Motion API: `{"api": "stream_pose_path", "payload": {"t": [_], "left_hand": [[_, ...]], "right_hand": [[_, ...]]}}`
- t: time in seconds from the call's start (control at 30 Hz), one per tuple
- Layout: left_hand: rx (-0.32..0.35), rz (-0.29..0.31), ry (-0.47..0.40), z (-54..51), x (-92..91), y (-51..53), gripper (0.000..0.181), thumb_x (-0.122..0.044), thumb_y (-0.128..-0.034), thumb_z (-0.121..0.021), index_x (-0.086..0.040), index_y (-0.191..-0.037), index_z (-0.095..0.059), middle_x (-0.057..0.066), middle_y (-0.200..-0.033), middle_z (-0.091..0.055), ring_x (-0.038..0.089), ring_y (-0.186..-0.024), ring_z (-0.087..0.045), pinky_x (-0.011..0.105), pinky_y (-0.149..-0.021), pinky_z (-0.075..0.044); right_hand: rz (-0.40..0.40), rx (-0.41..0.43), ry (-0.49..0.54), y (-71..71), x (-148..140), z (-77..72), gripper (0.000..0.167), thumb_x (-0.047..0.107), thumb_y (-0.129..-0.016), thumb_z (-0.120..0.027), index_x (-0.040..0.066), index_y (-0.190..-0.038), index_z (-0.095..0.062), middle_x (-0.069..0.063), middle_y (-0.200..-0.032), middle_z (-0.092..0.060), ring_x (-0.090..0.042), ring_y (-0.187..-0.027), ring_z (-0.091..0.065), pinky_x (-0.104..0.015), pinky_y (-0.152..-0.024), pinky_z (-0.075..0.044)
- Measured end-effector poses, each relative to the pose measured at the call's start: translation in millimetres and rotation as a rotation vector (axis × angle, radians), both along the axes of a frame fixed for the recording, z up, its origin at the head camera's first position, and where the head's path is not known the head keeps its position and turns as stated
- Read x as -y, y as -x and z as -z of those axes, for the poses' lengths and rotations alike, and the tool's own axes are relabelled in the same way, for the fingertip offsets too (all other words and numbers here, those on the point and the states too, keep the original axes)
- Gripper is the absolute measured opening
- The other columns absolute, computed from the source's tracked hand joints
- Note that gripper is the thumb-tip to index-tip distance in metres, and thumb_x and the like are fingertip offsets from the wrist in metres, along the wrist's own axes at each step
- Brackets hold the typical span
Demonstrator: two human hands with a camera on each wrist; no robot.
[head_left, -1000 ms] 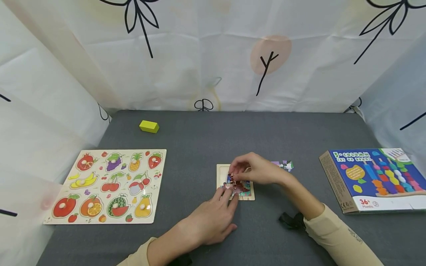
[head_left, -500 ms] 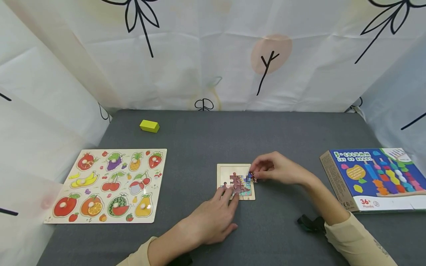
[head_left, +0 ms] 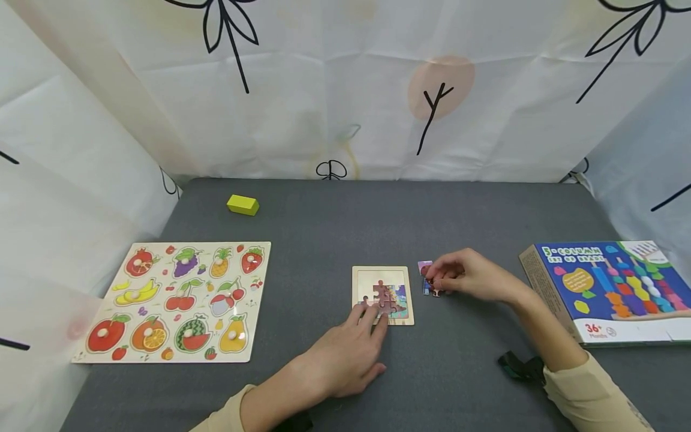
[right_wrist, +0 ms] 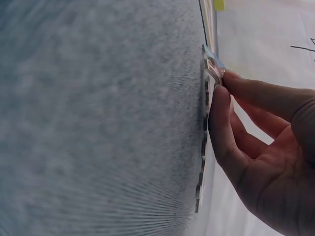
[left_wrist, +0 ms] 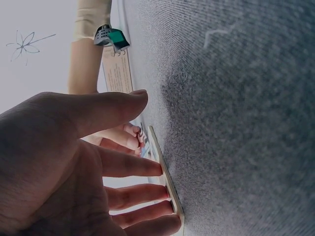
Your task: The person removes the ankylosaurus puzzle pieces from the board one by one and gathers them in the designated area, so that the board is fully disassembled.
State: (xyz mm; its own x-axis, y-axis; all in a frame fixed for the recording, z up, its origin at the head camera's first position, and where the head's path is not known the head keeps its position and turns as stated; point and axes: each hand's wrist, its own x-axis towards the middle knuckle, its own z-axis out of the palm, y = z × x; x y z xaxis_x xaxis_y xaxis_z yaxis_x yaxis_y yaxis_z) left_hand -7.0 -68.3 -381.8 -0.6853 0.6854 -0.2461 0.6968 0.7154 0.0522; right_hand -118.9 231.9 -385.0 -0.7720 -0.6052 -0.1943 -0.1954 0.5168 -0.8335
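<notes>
A small wooden jigsaw tray [head_left: 372, 273] lies on the table with several joined pieces [head_left: 390, 298] in its lower right part. My left hand [head_left: 341, 355] rests its fairly straight fingertips on the tray's near edge; in the left wrist view the fingers touch the tray [left_wrist: 156, 147] and the thumb stays off it. To the right of the tray, my right hand [head_left: 475, 277] pinches a puzzle piece [right_wrist: 215, 71] between thumb and index finger. The piece is tilted, low over the table. Other loose pieces [right_wrist: 204, 132] lie flat under the right hand, mostly hidden by it in the head view.
A fruit peg board [head_left: 211, 306] lies on the left, and a yellow-green block [head_left: 242, 205] sits behind it. On the right is a blue game box [head_left: 621, 294]. White patterned cloth [head_left: 367, 90] hangs around the back and sides of the grey table [head_left: 302, 240].
My right hand has moved right, from over the tray to the loose pieces beside it, carrying the puzzle piece away. The left hand has stayed on the tray's edge.
</notes>
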Motion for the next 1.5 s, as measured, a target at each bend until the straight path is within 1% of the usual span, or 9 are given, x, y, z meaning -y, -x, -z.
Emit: {"api": "stream_pose_path", "payload": {"t": [0.1,0.23,0.43,0.6,0.8,0.93,1.13,1.33,1.5], "left_hand": [[0.011,0.000,0.006,-0.4,0.2,0.0,0.075,-0.055,-0.1061,-0.062,-0.007,-0.162,-0.047,0.012,-0.167,-0.044,0.031,-0.154,-0.042,0.031,-0.109,-0.058],[0.004,0.002,0.004,-0.1,0.5,-0.1,0.075,-0.055,-0.1061,-0.062,-0.007,-0.162,-0.047,0.012,-0.167,-0.044,0.032,-0.154,-0.043,0.032,-0.111,-0.057],[-0.012,0.008,0.007,0.8,0.7,0.1,0.075,-0.055,-0.1057,-0.063,-0.007,-0.161,-0.048,0.013,-0.167,-0.044,0.032,-0.155,-0.042,0.032,-0.116,-0.054],[-0.019,0.009,0.003,1.1,0.6,-0.7,0.075,-0.055,-0.1055,-0.063,-0.007,-0.161,-0.048,0.013,-0.166,-0.044,0.033,-0.155,-0.042,0.033,-0.116,-0.054],[-0.022,0.007,0.000,1.7,0.5,-1.0,0.075,-0.055,-0.1053,-0.063,-0.007,-0.161,-0.048,0.013,-0.166,-0.045,0.032,-0.154,-0.042,0.031,-0.115,-0.055],[-0.008,0.000,0.001,1.9,0.1,-0.3,0.075,-0.055,-0.1053,-0.063,-0.007,-0.162,-0.048,0.012,-0.167,-0.044,0.032,-0.155,-0.041,0.032,-0.114,-0.056],[0.011,-0.003,0.007,1.6,-0.2,0.3,0.076,-0.055,-0.1057,-0.063,-0.008,-0.162,-0.046,0.012,-0.168,-0.042,0.032,-0.157,-0.040,0.033,-0.114,-0.056],[-0.014,0.005,0.008,1.2,0.2,0.0,0.076,-0.056,-0.1051,-0.064,-0.008,-0.162,-0.048,0.012,-0.166,-0.044,0.032,-0.155,-0.042,0.032,-0.112,-0.057],[0.002,0.001,0.002,-0.4,-0.2,0.1,0.076,-0.055,-0.1049,-0.065,-0.008,-0.162,-0.047,0.012,-0.166,-0.044,0.032,-0.156,-0.041,0.032,-0.110,-0.058]], "right_hand": [[-0.001,-0.010,-0.002,-0.4,0,2.4,0.015,0.001,-0.100,-0.073,-0.003,-0.114,-0.077,-0.012,-0.101,-0.081,-0.006,-0.083,-0.073,-0.027,-0.074,-0.063],[-0.002,-0.032,-0.012,-0.9,1,3.1,0.015,0.000,-0.100,-0.073,-0.003,-0.114,-0.078,-0.012,-0.100,-0.082,-0.005,-0.082,-0.073,-0.027,-0.072,-0.063],[0.009,-0.054,-0.046,-0.5,4,2.0,0.015,0.002,-0.100,-0.074,-0.002,-0.113,-0.079,-0.015,-0.108,-0.082,-0.003,-0.083,-0.072,-0.024,-0.071,-0.061],[0.016,-0.057,-0.052,-0.5,3,0.9,0.015,0.002,-0.100,-0.074,-0.002,-0.113,-0.080,-0.014,-0.106,-0.083,-0.004,-0.083,-0.073,-0.024,-0.071,-0.061],[0.008,-0.074,-0.026,-0.6,5,-1.6,0.016,0.004,-0.100,-0.075,-0.001,-0.114,-0.080,-0.014,-0.106,-0.083,-0.005,-0.084,-0.074,-0.024,-0.073,-0.062],[-0.007,-0.067,-0.003,0.3,9,-1.7,0.016,0.004,-0.100,-0.075,-0.002,-0.114,-0.080,-0.013,-0.102,-0.083,-0.007,-0.083,-0.075,-0.026,-0.074,-0.063],[-0.022,-0.040,0.035,2.5,19,-0.1,0.017,0.003,-0.100,-0.074,-0.004,-0.115,-0.079,-0.016,-0.099,-0.081,-0.010,-0.076,-0.072,-0.031,-0.069,-0.062],[-0.039,-0.036,0.054,3.0,33,2.9,0.017,0.006,-0.100,-0.076,-0.003,-0.114,-0.079,-0.016,-0.096,-0.080,-0.009,-0.072,-0.066,-0.027,-0.066,-0.057],[-0.067,-0.015,0.081,4.2,47,5.3,0.016,0.006,-0.100,-0.076,-0.003,-0.113,-0.078,-0.016,-0.093,-0.079,-0.010,-0.075,-0.068,-0.025,-0.067,-0.056]]}}
